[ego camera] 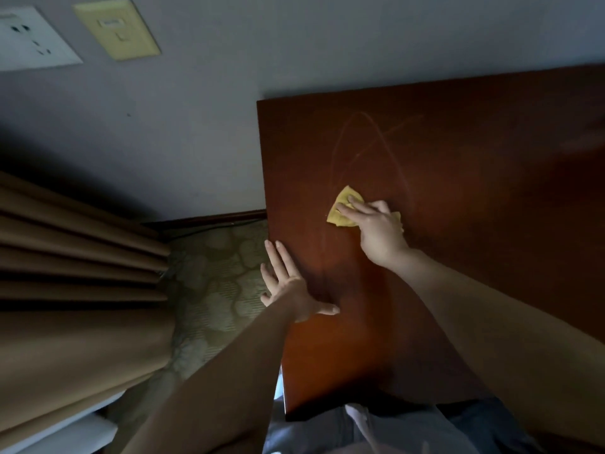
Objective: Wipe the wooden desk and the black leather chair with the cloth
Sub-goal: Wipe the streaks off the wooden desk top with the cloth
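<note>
The reddish-brown wooden desk (458,198) fills the right half of the view. A small yellow cloth (342,209) lies on its left part. My right hand (376,231) presses the cloth flat against the desk top with straight fingers. Faint curved wipe streaks show on the wood above the cloth. My left hand (288,283) rests flat on the desk's left edge, fingers straight and spread, some hanging over the side. The black leather chair is not in view.
A grey wall (196,126) runs behind the desk, with a white socket plate (29,37) and a yellowish switch plate (116,29). Brown curtains (72,273) hang at the left. Patterned carpet (212,290) lies between curtains and desk.
</note>
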Tool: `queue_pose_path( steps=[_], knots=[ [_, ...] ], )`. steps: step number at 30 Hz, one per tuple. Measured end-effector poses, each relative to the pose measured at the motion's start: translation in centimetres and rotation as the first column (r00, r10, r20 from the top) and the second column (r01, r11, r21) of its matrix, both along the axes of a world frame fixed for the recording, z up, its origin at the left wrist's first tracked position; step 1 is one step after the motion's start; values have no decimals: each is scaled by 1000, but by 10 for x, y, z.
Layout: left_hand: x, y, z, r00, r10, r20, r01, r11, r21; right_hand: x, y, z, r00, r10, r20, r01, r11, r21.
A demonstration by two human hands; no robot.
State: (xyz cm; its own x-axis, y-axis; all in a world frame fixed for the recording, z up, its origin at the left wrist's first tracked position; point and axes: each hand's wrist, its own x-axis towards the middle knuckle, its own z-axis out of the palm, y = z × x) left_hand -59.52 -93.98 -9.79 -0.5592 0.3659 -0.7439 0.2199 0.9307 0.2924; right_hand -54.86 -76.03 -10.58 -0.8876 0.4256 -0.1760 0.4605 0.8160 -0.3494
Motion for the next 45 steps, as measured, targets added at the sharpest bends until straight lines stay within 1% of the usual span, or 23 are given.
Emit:
queue_pose_path(
  steps=[3,5,7,9,10,12,14,17,20,23,26,28,32,35,37,42,43,45],
  knots=[
    [-1,1,4,1000,-1,14,1,1000,-22,-19,-12,-4,999,45,27,-45,999,8],
    [0,1,5,1000,0,18,0,1000,-18,-21,-21,-8,994,109,23,-110,993,31],
    [-1,1,4,1000,2,11,-2,1000,-16,-14,-28,-8,979,202,-5,-202,979,33],
    [-2,1,2,1000,8,1,-8,1000,-21,-1,-33,-8,955,294,-43,-294,956,2],
    [-2,1,0,1000,9,-8,-9,1000,-24,8,-35,-7,946,318,-62,-320,947,-11],
    [-3,-1,-3,1000,8,-20,-9,1000,-21,24,-41,-7,947,311,-86,-314,949,-23],
    [-3,-1,-7,1000,1,-25,-2,1000,-12,40,-51,-7,962,253,-100,-258,965,-39],
    [-4,-3,-10,999,-9,-38,8,1000,-4,64,-65,-11,978,120,-173,-138,986,-98],
    [-3,-2,-12,999,-7,-38,7,1000,-2,88,-67,-16,971,38,-235,-45,999,-26],
    [-4,2,-11,997,-51,-56,47,997,-62,98,-60,-19,955,-1,-296,12,999,34],
    [-4,3,-11,996,-74,-40,71,995,-66,98,-43,-20,961,-32,-273,58,994,88],
    [-4,2,-11,998,-62,-33,60,997,-54,94,-27,-19,962,-109,-250,131,989,73],
    [-3,1,-11,998,-48,-45,46,998,-44,77,9,-17,932,-277,-232,292,956,31],
    [-2,-1,-10,999,-41,-27,40,999,-13,59,34,-16,899,-386,-208,402,915,40],
    [-2,-2,-9,999,-38,-7,38,999,-1,49,52,-14,887,-420,-193,436,899,45],
    [-3,-1,-2,999,-42,13,43,999,-9,30,92,-11,879,-445,-172,459,887,53],
    [-3,-1,-1,999,-45,12,46,999,-14,25,96,-12,855,-489,-171,502,864,39],
    [-4,0,0,999,-51,7,51,999,-18,9,94,-12,766,-623,-157,628,778,-24]
  ],
)
